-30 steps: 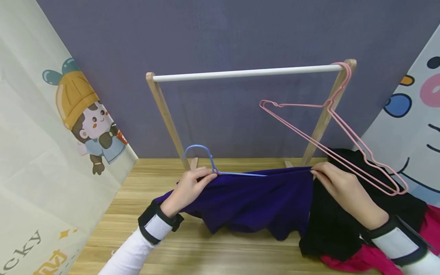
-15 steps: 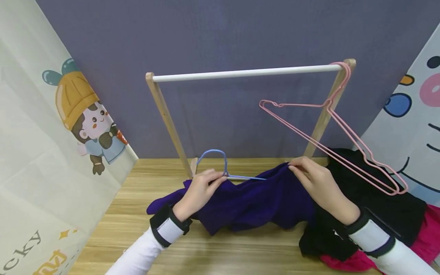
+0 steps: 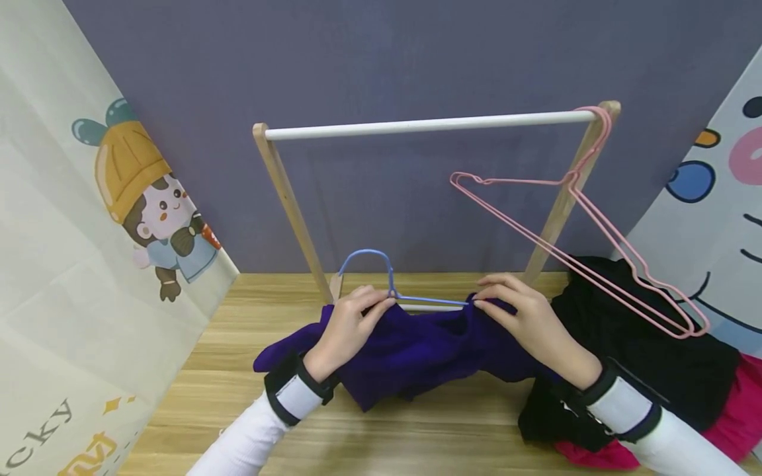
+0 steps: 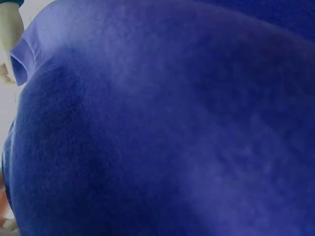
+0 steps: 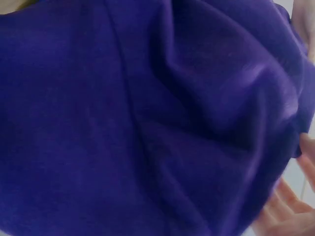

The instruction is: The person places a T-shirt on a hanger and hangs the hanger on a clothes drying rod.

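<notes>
A blue clothes hanger (image 3: 433,301) stands hook up, its left part hidden by cloth and hand. My left hand (image 3: 351,327) pinches it at the base of the hook. Dark purple cloth, apparently a garment (image 3: 411,357), hangs below the hanger and spreads under both hands. At the tip of the hanger's right arm, my right hand (image 3: 530,324) pinches the garment's upper edge between thumb and fingers. Purple fabric (image 4: 162,128) fills most of the left wrist view. In the right wrist view the fabric (image 5: 147,123) lies in folds, with fingers at the right edge.
A wooden rack with a white rail (image 3: 428,124) stands behind the hands. Pink hangers (image 3: 571,178) hang at its right end. Black clothing (image 3: 649,363) and red clothing (image 3: 738,403) lie heaped on the wooden table (image 3: 196,396) at the right.
My right hand has moved left with the garment's edge, up to the hanger's arm tip. My left hand and the hanger have shifted slightly right. The garment has bunched up between the hands.
</notes>
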The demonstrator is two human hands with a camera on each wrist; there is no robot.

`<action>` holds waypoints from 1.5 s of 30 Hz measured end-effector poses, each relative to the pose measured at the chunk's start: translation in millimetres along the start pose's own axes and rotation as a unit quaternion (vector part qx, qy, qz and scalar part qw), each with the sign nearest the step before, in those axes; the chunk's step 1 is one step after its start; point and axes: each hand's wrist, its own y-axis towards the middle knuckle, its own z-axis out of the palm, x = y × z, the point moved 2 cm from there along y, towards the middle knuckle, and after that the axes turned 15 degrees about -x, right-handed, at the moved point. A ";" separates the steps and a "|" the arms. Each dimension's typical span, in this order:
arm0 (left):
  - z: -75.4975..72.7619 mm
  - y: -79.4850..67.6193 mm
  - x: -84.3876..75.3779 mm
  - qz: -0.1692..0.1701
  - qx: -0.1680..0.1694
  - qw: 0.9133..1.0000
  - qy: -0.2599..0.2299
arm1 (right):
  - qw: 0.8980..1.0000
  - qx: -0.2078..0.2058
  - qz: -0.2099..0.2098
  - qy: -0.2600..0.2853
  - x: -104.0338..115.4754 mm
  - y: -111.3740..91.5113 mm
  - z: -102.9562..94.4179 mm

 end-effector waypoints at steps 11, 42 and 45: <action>-0.3 4.3 -5.9 0.024 0.000 0.999 -0.030 | 0.992 0.065 0.028 -0.100 -15.3 -12.7 -0.7; 23.1 -3.7 -4.7 0.005 0.040 0.998 -0.043 | 0.972 0.130 0.193 0.026 -7.5 -22.6 18.7; 26.2 -6.8 -3.4 -0.004 0.053 0.998 -0.043 | 0.968 0.133 0.207 0.045 -8.2 -26.3 21.4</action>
